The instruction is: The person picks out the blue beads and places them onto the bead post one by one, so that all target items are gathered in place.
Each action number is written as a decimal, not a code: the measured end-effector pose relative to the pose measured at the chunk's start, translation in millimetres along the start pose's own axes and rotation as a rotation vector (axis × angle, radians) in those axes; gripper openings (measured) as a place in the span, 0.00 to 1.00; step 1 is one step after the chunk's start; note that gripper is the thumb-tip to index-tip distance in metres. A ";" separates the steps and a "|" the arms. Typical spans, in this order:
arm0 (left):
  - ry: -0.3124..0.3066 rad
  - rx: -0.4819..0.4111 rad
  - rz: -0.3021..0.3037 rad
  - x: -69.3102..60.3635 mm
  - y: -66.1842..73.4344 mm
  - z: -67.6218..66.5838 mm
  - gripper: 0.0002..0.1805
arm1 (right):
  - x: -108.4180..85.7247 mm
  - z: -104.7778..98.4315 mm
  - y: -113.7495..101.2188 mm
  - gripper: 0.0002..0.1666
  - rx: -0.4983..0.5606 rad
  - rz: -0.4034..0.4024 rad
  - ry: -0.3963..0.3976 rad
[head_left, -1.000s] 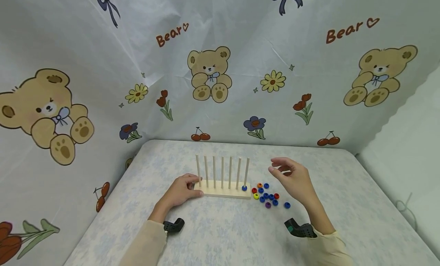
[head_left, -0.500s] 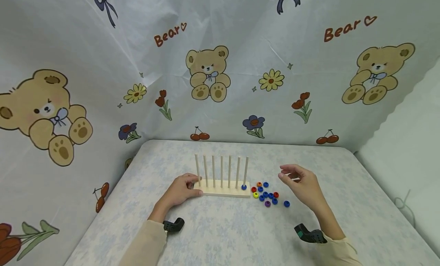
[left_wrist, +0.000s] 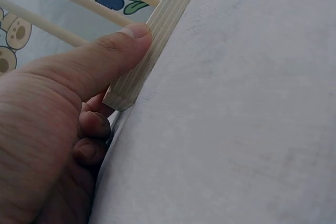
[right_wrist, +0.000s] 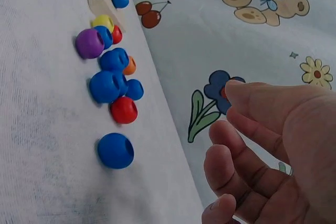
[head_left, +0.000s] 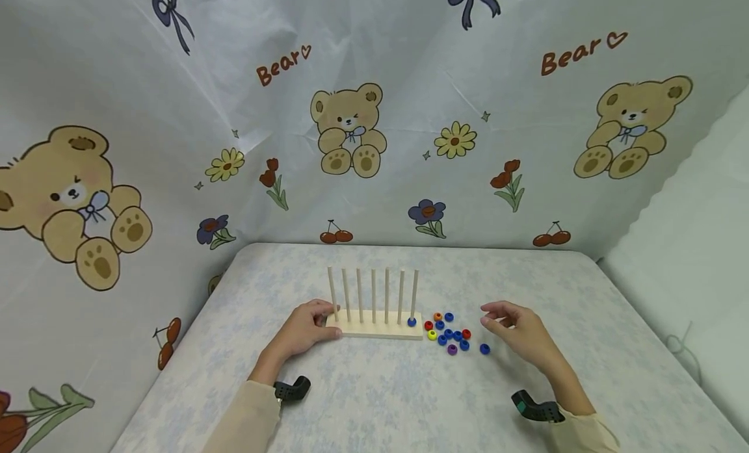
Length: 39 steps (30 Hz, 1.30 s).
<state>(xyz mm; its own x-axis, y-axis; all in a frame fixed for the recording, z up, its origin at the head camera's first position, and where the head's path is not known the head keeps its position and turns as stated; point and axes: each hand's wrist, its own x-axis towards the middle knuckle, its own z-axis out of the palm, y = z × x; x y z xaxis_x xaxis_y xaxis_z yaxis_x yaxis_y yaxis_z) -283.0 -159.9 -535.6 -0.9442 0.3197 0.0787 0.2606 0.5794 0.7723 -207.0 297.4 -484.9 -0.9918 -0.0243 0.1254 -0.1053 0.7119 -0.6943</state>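
Note:
A pale wooden pegboard (head_left: 374, 329) with several upright pegs stands on the table. My left hand (head_left: 304, 327) grips its left end, thumb along the front edge and fingers behind, as the left wrist view also shows. One blue bead (head_left: 412, 322) sits at the foot of the rightmost peg. Just right of the board lie loose beads: several blue, two red (right_wrist: 124, 110), one yellow (head_left: 432, 335), one orange (head_left: 437, 316) and one purple (right_wrist: 90, 43). Farther right, my right hand (head_left: 521, 336) hovers above the table with fingers loosely bent and nothing between them.
One blue bead (head_left: 484, 349) lies apart from the cluster, nearest my right hand. The table (head_left: 374, 401) has a pale mottled cover. Behind it hangs a sheet (head_left: 398, 115) printed with bears and flowers. A thin cable (head_left: 684, 349) shows at the right.
My right hand has drawn back to the right and lower, away from the pegboard. The left hand keeps its grip, and the beads lie as before. The head view has shifted slightly.

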 end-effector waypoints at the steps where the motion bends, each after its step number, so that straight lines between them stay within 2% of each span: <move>1: 0.003 -0.004 -0.003 0.1 0.5 0.6 0.29 | 0.8 0.0 3.0 0.23 0.007 0.007 -0.016; 9: 0.012 -0.013 0.019 1.8 -3.0 0.0 0.27 | 5.0 7.4 16.8 0.19 0.082 0.070 -0.120; 15: 0.013 -0.011 0.017 -1.5 -0.8 0.4 0.28 | 4.6 10.7 23.0 0.19 0.100 0.062 -0.193; 20: 0.012 -0.002 0.024 -1.2 -0.4 1.0 0.29 | 3.5 12.6 27.9 0.22 0.109 0.023 -0.239; 25: 0.025 0.008 0.021 -0.9 -0.4 0.3 0.28 | 5.4 14.5 32.7 0.25 0.109 0.003 -0.255; 29: 0.030 0.017 0.014 -0.9 0.7 0.1 0.28 | 6.0 14.8 36.5 0.26 0.112 0.016 -0.260; 39: 0.016 0.001 0.002 -0.3 0.2 -0.4 0.29 | 3.2 12.4 41.3 0.25 0.105 0.012 -0.306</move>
<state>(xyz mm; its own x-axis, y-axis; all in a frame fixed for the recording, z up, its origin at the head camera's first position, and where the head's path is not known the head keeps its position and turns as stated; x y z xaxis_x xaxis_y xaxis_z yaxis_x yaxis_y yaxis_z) -282.7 -160.1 -535.2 -0.9469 0.3085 0.0902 0.2624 0.5797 0.7714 -215.4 318.1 -522.0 -0.9671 -0.2377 -0.0907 -0.0847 0.6371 -0.7661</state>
